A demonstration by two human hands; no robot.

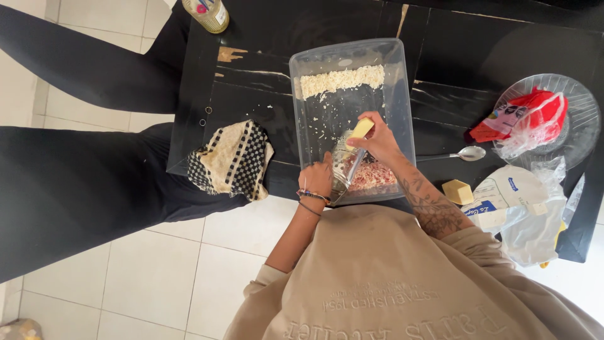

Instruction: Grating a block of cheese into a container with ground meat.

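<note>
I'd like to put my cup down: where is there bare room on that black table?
Bare patches: between the checked cloth and the clear tub, and between tub and glass plate. The right end is crowded: spoon, cheese block, plastic bags.

Beige sweatshirt, raised tone-on-tone lettering across the chest, sleeves pushed up to the elbows. Left hand [318, 177]: thin cord bracelets at the wrist, one dark, one with small coloured beads. Right hand [379, 140]: bare, no rings visible. Right forearm: dark line tattoo, floral pattern, from wrist to elbow.
</note>
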